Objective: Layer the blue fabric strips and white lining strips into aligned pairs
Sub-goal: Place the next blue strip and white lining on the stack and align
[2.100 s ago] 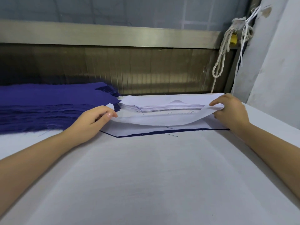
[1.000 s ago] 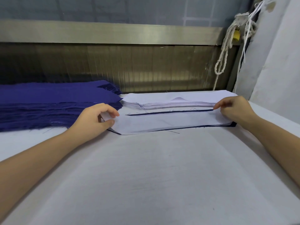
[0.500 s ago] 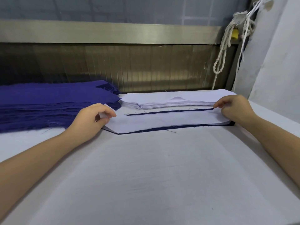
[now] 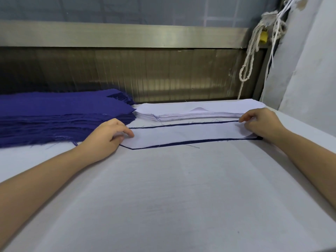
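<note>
Lowered onto blue strip [image 4: 200, 141] since 2 s ago: white lining strip [image 4: 181, 133], mid-frame, long axis L-R; left hand [image 4: 107, 135], right hand [image 4: 261, 124] pinching opp. ends.

The blue fabric strips [image 4: 60, 113] were matt woven cloth, rough and frayed at the edges, with loose threads. The white lining strip [image 4: 181, 135] looked thin, smooth and matt, almost papery, as did the white lining stack [image 4: 190, 115]. The table cover [image 4: 163, 197] was matt white cloth. Behind, the rail [image 4: 127, 36] was brushed metal with a dull sheen, the ribbed panel [image 4: 163, 75] glossy, and the cord [image 4: 249, 57] coarse twisted rope.
</note>
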The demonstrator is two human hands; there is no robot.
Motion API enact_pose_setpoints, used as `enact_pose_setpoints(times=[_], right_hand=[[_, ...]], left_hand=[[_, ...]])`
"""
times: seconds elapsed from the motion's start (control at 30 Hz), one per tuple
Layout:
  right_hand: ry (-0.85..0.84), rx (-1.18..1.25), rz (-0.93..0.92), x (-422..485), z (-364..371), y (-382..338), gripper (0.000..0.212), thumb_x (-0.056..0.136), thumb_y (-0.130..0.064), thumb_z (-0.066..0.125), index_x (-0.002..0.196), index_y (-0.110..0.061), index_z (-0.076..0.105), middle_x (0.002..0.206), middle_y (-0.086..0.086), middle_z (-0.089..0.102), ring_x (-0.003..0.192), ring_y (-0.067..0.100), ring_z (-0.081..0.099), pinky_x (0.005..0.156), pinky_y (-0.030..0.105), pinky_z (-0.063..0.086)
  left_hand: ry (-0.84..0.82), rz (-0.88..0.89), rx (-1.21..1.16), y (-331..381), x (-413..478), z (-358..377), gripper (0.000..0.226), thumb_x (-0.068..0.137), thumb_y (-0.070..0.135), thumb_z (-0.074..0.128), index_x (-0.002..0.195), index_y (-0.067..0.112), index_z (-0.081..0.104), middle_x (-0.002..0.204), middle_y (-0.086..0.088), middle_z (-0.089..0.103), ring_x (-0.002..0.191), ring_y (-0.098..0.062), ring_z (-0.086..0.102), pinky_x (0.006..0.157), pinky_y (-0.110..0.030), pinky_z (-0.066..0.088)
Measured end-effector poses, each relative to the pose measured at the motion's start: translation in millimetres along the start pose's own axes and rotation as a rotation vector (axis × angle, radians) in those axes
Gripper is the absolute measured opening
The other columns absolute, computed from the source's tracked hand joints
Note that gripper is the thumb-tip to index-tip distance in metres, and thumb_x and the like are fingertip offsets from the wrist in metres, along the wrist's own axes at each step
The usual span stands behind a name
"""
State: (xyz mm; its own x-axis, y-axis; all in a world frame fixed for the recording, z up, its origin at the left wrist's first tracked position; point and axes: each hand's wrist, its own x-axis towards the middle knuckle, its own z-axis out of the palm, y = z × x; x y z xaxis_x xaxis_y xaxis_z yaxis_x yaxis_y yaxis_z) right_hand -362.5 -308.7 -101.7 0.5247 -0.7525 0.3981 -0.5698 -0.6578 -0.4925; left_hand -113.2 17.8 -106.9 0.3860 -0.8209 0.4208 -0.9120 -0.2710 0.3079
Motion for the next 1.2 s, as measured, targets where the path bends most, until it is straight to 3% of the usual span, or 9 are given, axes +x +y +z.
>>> enact_pose_setpoints(times=[0.27, 0.33, 0.43, 0.7, 0.9, 1.0, 1.1, 1.2], right_hand=[[-0.004, -0.026, 0.006, 1.8, 1.7, 1.2, 0.028, 0.084, 0.007, 0.05, 0.086, -0.009, 0.073, 0.093, 0.008, 0.067, 0.083, 0.017, 0.051, 0.078, 0.021, 0.036], [0.015, -0.015, 0.014, 0.6, 0.9, -0.3, 0.031, 0.084, 0.01, 0.047, 0.089, -0.007, 0.073, 0.097, 0.011, 0.068, 0.084, 0.018, 0.051, 0.08, 0.021, 0.036], [0.041, 0.017, 0.01, -1.5, -0.1, -3.1, 0.035, 0.084, 0.013, 0.044, 0.09, -0.007, 0.073, 0.099, 0.012, 0.068, 0.086, 0.017, 0.051, 0.08, 0.019, 0.036], [0.071, 0.019, -0.011, -1.4, 1.6, -2.5, 0.036, 0.084, 0.014, 0.043, 0.087, -0.005, 0.073, 0.098, 0.012, 0.069, 0.084, 0.015, 0.05, 0.078, 0.016, 0.034], [0.031, -0.042, 0.033, 0.7, 2.7, 1.9, 0.034, 0.083, 0.01, 0.046, 0.078, -0.01, 0.073, 0.093, 0.01, 0.069, 0.08, 0.016, 0.048, 0.074, 0.02, 0.033], [0.065, -0.115, 0.078, 0.5, 1.2, -3.4, 0.034, 0.083, 0.002, 0.048, 0.072, -0.022, 0.069, 0.099, 0.01, 0.068, 0.089, 0.027, 0.05, 0.078, 0.03, 0.036], [0.108, -0.287, 0.068, -1.5, 4.1, -15.0, 0.03, 0.085, -0.004, 0.053, 0.081, -0.028, 0.072, 0.123, 0.007, 0.057, 0.114, 0.036, 0.04, 0.094, 0.039, 0.029], [0.043, -0.32, -0.035, -3.8, 12.5, -25.8, 0.024, 0.086, -0.008, 0.055, 0.089, -0.024, 0.073, 0.124, 0.007, 0.057, 0.114, 0.035, 0.043, 0.093, 0.04, 0.033]], left_hand=[[0.017, -0.01, 0.021, 0.7, 0.6, 1.3, 0.025, 0.088, -0.003, 0.057, 0.105, 0.009, 0.07, 0.102, 0.0, 0.063, 0.097, -0.017, 0.053, 0.072, -0.002, 0.032], [0.021, -0.027, 0.024, -0.3, 1.0, 2.3, 0.024, 0.089, -0.001, 0.057, 0.106, 0.009, 0.07, 0.104, -0.002, 0.064, 0.101, -0.019, 0.053, 0.069, -0.007, 0.031], [0.03, -0.041, 0.032, -1.5, 1.8, 3.1, 0.024, 0.089, 0.002, 0.057, 0.108, 0.009, 0.069, 0.108, -0.002, 0.064, 0.099, -0.016, 0.051, 0.072, -0.016, 0.029], [0.043, -0.018, 0.047, -4.2, 2.3, 4.3, 0.023, 0.088, 0.002, 0.058, 0.107, 0.01, 0.069, 0.108, 0.0, 0.064, 0.095, -0.011, 0.046, 0.073, -0.015, 0.027], [0.081, -0.066, 0.073, -8.5, 1.2, 6.3, 0.022, 0.089, 0.009, 0.061, 0.103, 0.023, 0.07, 0.103, 0.015, 0.063, 0.106, -0.014, 0.037, 0.087, -0.02, 0.023], [0.137, -0.126, 0.117, -7.8, 0.2, 7.7, 0.019, 0.088, 0.016, 0.063, 0.096, 0.031, 0.071, 0.098, 0.025, 0.061, 0.102, -0.008, 0.029, 0.084, -0.026, 0.019], [0.143, -0.148, 0.163, -6.7, -0.3, 6.7, 0.016, 0.087, 0.022, 0.063, 0.092, 0.036, 0.068, 0.099, 0.027, 0.06, 0.1, -0.006, 0.026, 0.076, -0.025, 0.011], [0.112, -0.092, 0.313, -8.5, 0.1, 3.7, 0.013, 0.088, 0.03, 0.06, 0.096, 0.037, 0.067, 0.097, 0.028, 0.057, 0.099, -0.005, 0.025, 0.076, -0.026, 0.009]])
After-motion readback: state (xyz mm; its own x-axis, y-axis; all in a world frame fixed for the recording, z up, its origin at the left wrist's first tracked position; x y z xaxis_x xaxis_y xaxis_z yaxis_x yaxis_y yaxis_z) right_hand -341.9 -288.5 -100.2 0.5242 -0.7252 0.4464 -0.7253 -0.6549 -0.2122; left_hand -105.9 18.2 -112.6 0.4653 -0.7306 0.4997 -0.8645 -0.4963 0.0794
